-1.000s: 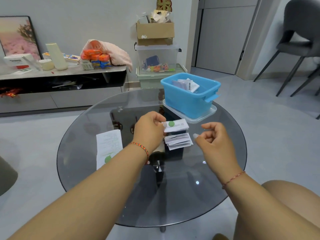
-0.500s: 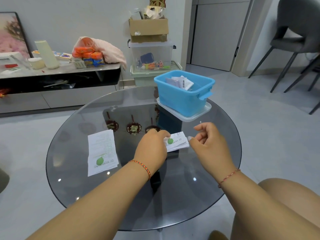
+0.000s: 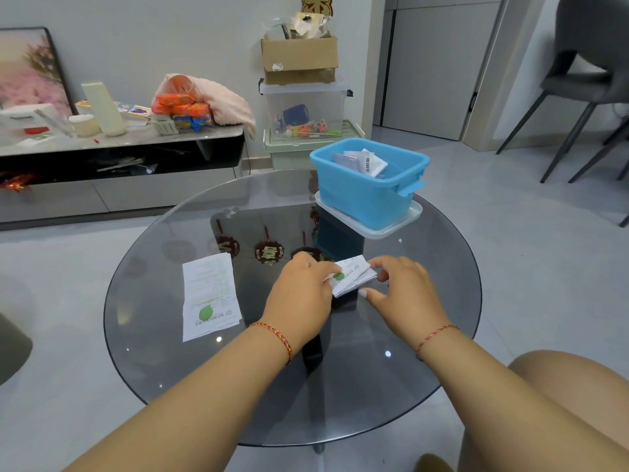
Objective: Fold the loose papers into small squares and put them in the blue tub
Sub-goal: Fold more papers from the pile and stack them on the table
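Hands meet over the round glass bench [image 3: 163, 352] around a folded paper [image 3: 352, 275]. Left hand [image 3: 301, 294] has its fingers [image 3: 328, 269] curled narrow, pinching the paper's near-left edge; right hand [image 3: 405, 291] touches its right side with fingers [image 3: 377, 264] loosely bent. Beyond the fingers, on a clear lid [image 3: 391, 229], stands the blue tub [image 3: 367, 195], folded papers [image 3: 364, 163] inside. Well left of the fingers lies a flat receipt [image 3: 209, 296]
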A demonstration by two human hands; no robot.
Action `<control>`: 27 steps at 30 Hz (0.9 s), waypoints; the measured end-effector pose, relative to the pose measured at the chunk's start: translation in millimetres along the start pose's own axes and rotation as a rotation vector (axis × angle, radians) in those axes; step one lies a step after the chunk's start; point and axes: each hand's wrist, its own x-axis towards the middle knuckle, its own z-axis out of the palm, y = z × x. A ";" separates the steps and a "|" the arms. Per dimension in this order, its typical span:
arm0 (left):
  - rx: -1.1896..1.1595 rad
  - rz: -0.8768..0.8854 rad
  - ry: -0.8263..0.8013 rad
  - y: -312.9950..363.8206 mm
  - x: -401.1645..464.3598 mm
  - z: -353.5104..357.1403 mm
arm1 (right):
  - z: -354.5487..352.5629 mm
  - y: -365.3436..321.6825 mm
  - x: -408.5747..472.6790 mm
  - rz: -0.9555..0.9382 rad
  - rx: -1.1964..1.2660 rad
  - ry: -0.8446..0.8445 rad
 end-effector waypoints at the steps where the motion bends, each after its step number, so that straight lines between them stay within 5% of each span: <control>1: -0.005 0.007 0.005 -0.4 -0.4 -0.4 | -1.0 0.1 -1.0 0.000 0.014 0.001; 27: 0.056 -0.073 0.224 -53.6 -35.0 -58.3 | -10.1 -11.0 -15.8 -0.062 0.209 0.131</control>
